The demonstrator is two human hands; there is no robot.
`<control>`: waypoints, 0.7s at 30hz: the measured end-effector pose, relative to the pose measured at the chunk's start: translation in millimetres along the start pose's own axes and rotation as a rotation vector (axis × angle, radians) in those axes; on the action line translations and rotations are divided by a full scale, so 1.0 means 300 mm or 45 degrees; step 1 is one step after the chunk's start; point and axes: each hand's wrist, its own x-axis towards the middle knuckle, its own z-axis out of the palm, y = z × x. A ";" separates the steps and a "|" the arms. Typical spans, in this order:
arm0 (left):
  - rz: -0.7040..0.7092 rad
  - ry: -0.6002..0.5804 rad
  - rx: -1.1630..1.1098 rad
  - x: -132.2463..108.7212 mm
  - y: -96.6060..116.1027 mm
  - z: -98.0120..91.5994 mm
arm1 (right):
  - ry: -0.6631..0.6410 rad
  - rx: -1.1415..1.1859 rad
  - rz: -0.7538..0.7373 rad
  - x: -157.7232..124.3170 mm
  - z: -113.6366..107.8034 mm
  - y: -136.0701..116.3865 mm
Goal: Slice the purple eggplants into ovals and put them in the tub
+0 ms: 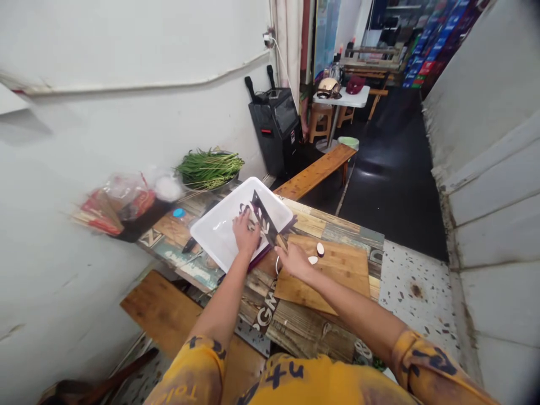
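With the right grip (293,261) closed on the cleaver (272,232) and left grip (247,230) part-open at the slices (264,226), tilt low inside the tray (219,239) at the worktop's (310,223) far edge.

Whitish walls (97,45) rise at ten and three o'clock. A wooden bench (316,171) stands at two, on dark floor (388,157).

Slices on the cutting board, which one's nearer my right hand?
The lower-left white slice, close beside your right hand; the other slice, showing a purple skin edge, lies farther off.
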 end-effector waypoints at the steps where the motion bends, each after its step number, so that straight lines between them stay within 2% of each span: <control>1: -0.051 -0.087 0.069 0.011 -0.044 -0.002 | 0.059 -0.112 -0.008 0.020 -0.009 -0.012; 3: -0.158 -0.165 0.173 0.009 -0.102 -0.011 | 0.098 -0.199 0.008 0.041 -0.033 -0.016; 5: -0.195 -0.081 0.176 -0.014 -0.110 -0.023 | 0.044 -0.086 0.043 0.043 -0.054 -0.005; 6: -0.156 -0.031 0.146 -0.029 -0.097 -0.029 | 0.005 0.003 0.074 0.041 -0.061 0.002; 8: 0.012 -0.009 0.058 -0.057 -0.045 -0.035 | -0.062 0.180 0.131 0.033 -0.062 0.015; 11: 0.311 -0.152 -0.047 -0.097 0.056 -0.034 | -0.142 0.424 0.134 0.005 -0.049 0.038; 15: 0.352 -0.110 -0.089 -0.207 0.139 -0.015 | -0.110 0.730 0.155 -0.092 -0.072 0.142; 16: 0.404 -0.176 -0.123 -0.252 0.147 -0.004 | -0.070 0.789 0.201 -0.129 -0.089 0.191; 17: 0.488 -0.306 -0.169 -0.301 0.151 0.012 | -0.021 0.836 0.258 -0.170 -0.109 0.250; 19: 0.649 -0.673 -0.238 -0.402 0.154 0.060 | 0.099 0.889 0.378 -0.257 -0.143 0.393; 20: 0.634 -0.793 -0.230 -0.448 0.156 0.091 | 0.165 0.900 0.435 -0.302 -0.154 0.471; 21: 0.550 -0.848 -0.193 -0.487 0.159 0.127 | 0.230 0.908 0.488 -0.344 -0.159 0.549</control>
